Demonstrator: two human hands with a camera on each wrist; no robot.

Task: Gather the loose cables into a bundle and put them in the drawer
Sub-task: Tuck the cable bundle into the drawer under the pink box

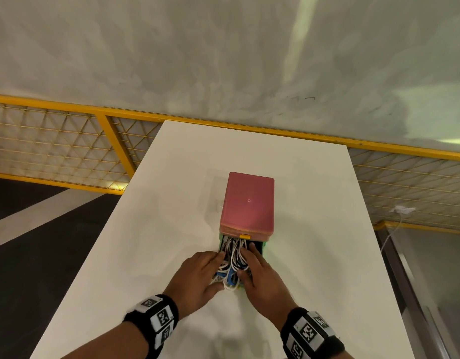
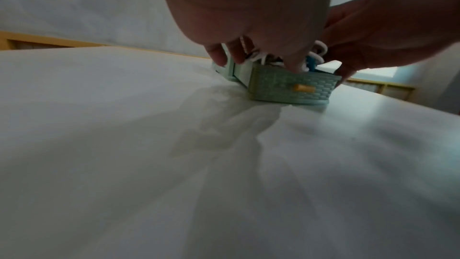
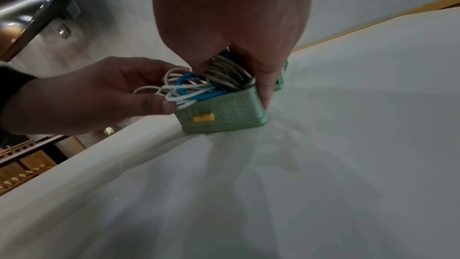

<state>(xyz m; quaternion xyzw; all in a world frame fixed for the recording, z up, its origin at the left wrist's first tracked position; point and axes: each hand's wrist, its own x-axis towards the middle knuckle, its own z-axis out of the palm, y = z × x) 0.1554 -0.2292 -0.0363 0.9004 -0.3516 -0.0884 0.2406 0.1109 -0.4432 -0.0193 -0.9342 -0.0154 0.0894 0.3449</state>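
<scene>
A small drawer unit with a pink top [image 1: 248,203] stands in the middle of the white table [image 1: 171,203]. Its green woven-pattern drawer [image 3: 224,113] with a yellow handle [image 3: 203,118] is pulled out toward me. A bundle of white and blue cables [image 1: 232,260] fills the drawer, and loops spill over its front left corner. My left hand [image 1: 213,269] grips those overhanging loops between thumb and fingers. My right hand [image 1: 247,260] presses its thumb onto the cables [image 3: 194,88], with its fingers [image 3: 263,94] straight down along the drawer's right side.
A yellow mesh fence [image 1: 68,141] runs behind the table against a grey wall. The table's left edge drops to a dark floor [image 1: 29,255]. A white plug and cord [image 1: 402,211] hang at the right.
</scene>
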